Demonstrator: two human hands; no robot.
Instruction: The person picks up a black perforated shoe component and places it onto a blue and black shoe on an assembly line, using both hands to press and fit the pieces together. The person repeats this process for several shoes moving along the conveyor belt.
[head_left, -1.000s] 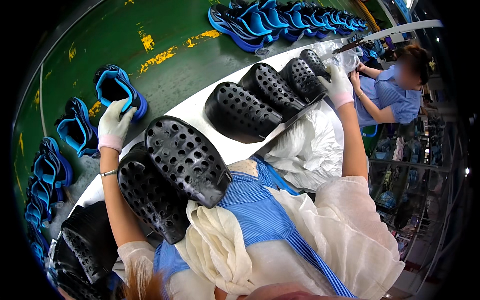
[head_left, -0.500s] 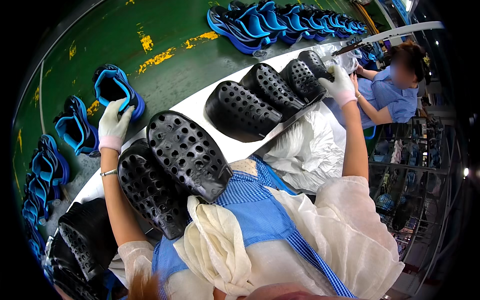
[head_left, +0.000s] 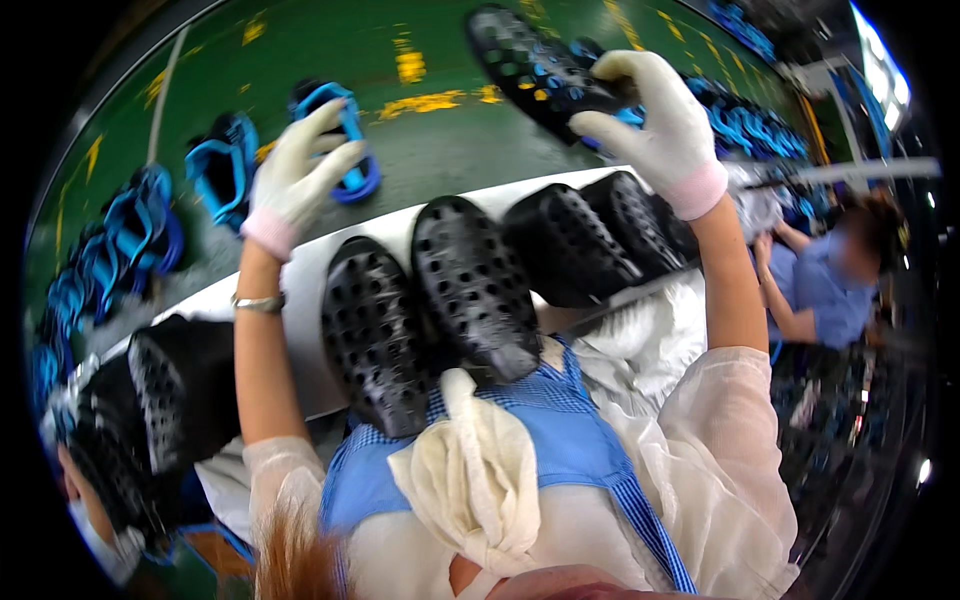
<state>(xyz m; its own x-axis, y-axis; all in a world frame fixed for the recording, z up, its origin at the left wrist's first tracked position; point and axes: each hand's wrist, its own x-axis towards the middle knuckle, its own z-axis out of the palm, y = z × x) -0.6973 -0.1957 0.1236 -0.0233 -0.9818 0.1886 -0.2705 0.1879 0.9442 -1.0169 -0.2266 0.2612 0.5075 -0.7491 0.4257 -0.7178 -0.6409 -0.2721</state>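
Note:
My right hand [head_left: 668,130], in a white glove, grips the end of a black, shoe-shaped piece full of round holes [head_left: 525,72], held raised over the green surface. My left hand [head_left: 295,175], gloved as well, has its thumb and fingers apart and nothing in them. Just beyond its fingertips stands a blue and black sneaker [head_left: 363,180], partly hidden by the hand. Two more of the black perforated pieces, a left one [head_left: 372,330] and a right one [head_left: 470,280], lie side by side close to my apron.
Further perforated pieces [head_left: 570,245] sit on the white ledge [head_left: 305,325]. Several sneakers [head_left: 135,220] line the green surface [head_left: 330,45] at left, others [head_left: 745,120] at far right. Crumpled white material [head_left: 645,335] lies below the ledge. A co-worker [head_left: 835,280] is at right; another person's arm [head_left: 88,495] shows lower left.
My right hand has lifted a black perforated piece from the ledge's right end and brought it over the green surface. My left hand has come off a sneaker. The view has shifted.

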